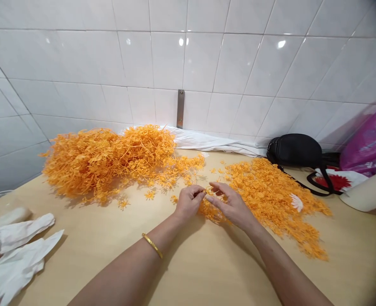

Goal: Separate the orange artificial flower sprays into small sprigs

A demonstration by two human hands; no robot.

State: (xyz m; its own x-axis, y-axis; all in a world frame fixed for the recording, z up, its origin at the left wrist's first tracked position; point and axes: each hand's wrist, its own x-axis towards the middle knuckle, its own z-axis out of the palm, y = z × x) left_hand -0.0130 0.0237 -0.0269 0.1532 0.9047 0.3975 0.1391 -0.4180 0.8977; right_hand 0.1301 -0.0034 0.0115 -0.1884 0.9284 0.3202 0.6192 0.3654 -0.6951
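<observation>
My left hand [189, 202], with a gold bangle at the wrist, is over the middle of the table, thumb and fingers pinched on an orange plastic flower piece that they mostly hide. Close beside it on the right, my right hand [231, 207] has its thumb and fingers apart. Under and between the hands lie loose orange flower pieces [212, 212]. To the left rises a large tangled heap of orange plastic flower sprays [95, 161]. A flatter spread of small orange flowers [264, 191] reaches out to the right, with a white petalled flower [297, 202] on top.
White crumpled gloves [25, 259] lie at the left edge of the table [111, 246]. Along the tiled wall runs a white cloth [213, 141], below a metal bracket [180, 108]. A black bag [294, 151], a purple plastic bag [369, 142] and a pale roll [371, 191] stand right.
</observation>
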